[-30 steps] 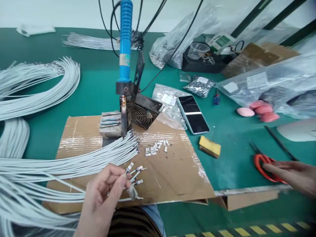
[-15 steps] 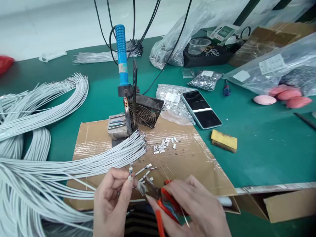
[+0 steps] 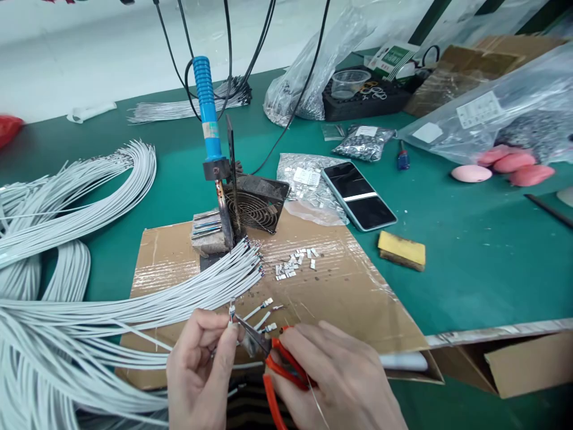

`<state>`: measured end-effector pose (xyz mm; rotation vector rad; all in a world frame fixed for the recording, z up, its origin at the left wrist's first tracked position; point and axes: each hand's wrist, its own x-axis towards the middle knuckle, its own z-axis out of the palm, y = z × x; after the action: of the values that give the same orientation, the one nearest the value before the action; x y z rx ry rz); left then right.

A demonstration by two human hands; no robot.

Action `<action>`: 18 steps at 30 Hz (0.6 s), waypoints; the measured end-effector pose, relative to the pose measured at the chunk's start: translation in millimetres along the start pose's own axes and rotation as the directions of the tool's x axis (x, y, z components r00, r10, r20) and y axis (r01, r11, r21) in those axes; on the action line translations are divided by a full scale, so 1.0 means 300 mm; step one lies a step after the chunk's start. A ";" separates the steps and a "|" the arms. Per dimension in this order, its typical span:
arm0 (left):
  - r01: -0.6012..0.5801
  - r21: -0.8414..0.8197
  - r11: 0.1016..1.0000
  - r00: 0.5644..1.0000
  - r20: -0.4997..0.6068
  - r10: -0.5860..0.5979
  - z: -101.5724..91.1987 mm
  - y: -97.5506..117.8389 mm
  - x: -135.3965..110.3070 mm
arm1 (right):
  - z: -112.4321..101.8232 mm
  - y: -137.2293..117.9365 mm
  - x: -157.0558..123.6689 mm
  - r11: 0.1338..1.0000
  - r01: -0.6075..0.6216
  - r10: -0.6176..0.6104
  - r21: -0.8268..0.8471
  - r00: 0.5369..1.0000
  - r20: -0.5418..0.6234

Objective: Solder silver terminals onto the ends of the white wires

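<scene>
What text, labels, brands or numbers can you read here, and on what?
No text is legible; these bear labels or print:
Large clear bag: printed label, too small.
Green-and-white package: print too small and blurred.
Silvery packet: label too small.
Dark-filled packet: label too blurred.
Blue soldering iron: sticker too blurred.
</scene>
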<state>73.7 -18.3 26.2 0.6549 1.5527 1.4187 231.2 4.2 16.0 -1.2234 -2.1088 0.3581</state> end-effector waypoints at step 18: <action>-0.029 0.034 0.999 1.000 0.007 0.029 0.003 -0.007 0.007 | 0.024 0.004 0.006 0.998 -0.060 0.060 -0.004 0.998 0.000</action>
<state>73.9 -16.5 23.7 0.7041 1.5710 1.4126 226.6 6.8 10.8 -1.2913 -2.0768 0.3808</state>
